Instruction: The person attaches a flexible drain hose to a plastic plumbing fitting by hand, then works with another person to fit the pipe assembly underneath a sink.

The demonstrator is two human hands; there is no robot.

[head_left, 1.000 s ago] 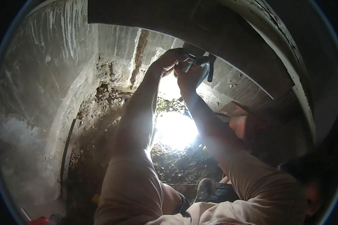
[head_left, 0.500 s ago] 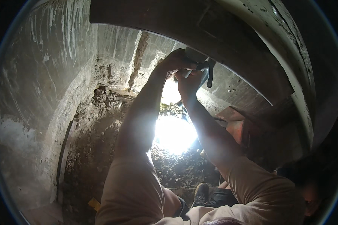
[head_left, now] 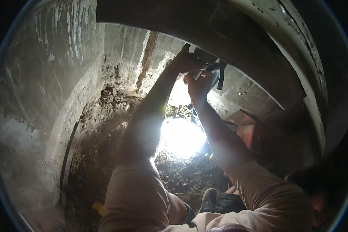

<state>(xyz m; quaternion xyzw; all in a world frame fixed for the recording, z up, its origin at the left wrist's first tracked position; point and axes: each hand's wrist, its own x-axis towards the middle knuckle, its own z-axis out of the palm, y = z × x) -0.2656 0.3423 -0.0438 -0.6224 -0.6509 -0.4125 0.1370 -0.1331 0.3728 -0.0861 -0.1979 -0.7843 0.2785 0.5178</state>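
A dark grey, tubular tool (head_left: 214, 69) is clasped in the right grip (head_left: 199, 86) and touched by the left grip (head_left: 185, 64), whose closure cannot be told. Beside both, a dark, flat panel (head_left: 205, 27) is seen.

On the left I see a stained grey wall (head_left: 34, 85), pale drips (head_left: 75, 34) running down its upper part, and over to their right, a rough vertical groove (head_left: 146, 60). Loose rubble (head_left: 114, 102) spreads along the wall's foot, and a white glare (head_left: 183, 138) blazes mid-view, washing out whatever lies under it. I pick out a long narrow strip (head_left: 68, 164) at lower left, a small yellow piece (head_left: 98, 207) on the ground, and an orange-red object (head_left: 248, 133) at right, too dim for me to identify.
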